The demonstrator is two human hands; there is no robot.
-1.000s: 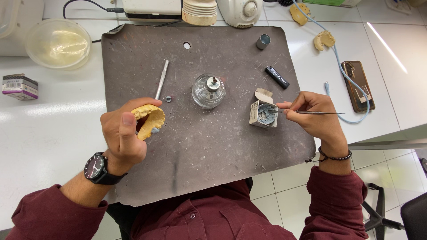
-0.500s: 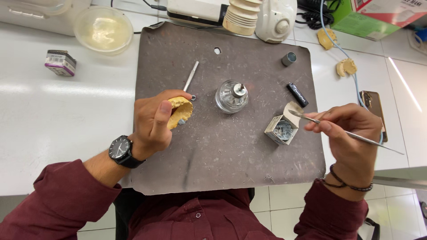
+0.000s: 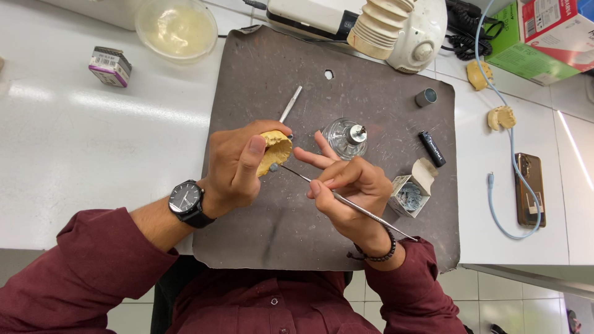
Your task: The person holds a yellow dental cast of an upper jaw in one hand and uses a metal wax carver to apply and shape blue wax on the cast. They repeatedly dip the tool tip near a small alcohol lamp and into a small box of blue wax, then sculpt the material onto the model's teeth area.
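Left hand (image 3: 238, 164) is wrapped around a yellow dental cast (image 3: 274, 150), thumb across its front, held just above the grey work mat (image 3: 260, 74). Right hand (image 3: 346, 188) pinches a thin metal instrument (image 3: 346, 201) pen-style between thumb and fingers; its tip touches the cast's lower edge, right beside the left thumb. Just beyond the right fingers: glass spirit burner (image 3: 346, 137); to their outer side, a small open box (image 3: 410, 192) and black lighter (image 3: 432, 148).

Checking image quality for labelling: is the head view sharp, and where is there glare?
Head view: sharp on both hands, the yellow cast and the thin metal tool; bright glare streaks on the white counter at left and far right; grey mat evenly lit, soft shadows.
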